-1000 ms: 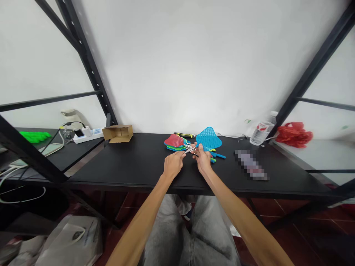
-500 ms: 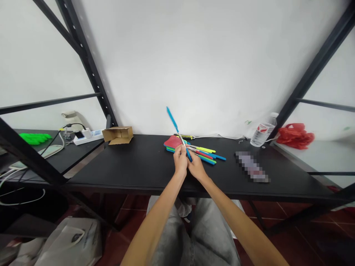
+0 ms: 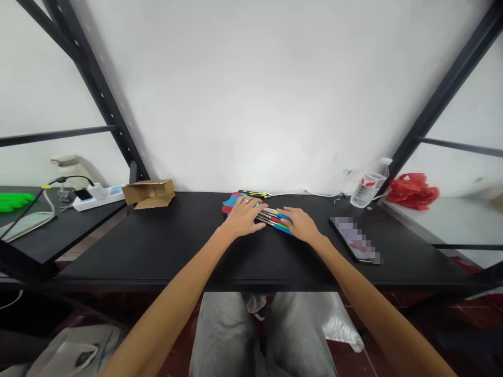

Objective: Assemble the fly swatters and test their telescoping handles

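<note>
A pile of fly swatters (image 3: pixel 269 215) lies on the black table, with thin metal rods, coloured handles and flat blue and red heads at the left end. My left hand (image 3: pixel 242 215) rests across the pile near the heads, fingers spread and thumb apart on the near side; a ring shows on one finger. Over the blue, red and green handles lies my right hand (image 3: pixel 299 224), its fingers apart and touching them. Both hands cover much of the pile, so most heads and handle ends are hidden.
Behind the pile lies a black and yellow item (image 3: pixel 255 193) by the wall. An open cardboard box (image 3: pixel 151 195) stands at left, near a power strip (image 3: pixel 100 198). To the right are a phone (image 3: pixel 356 240), a water bottle (image 3: pixel 369 186) and a red plastic bag (image 3: pixel 412 191).
The blue-handled fly swatter held upright in both hands is down, no longer seen apart from the pile. My hands have separated and now lie over the pile, left and right.
</note>
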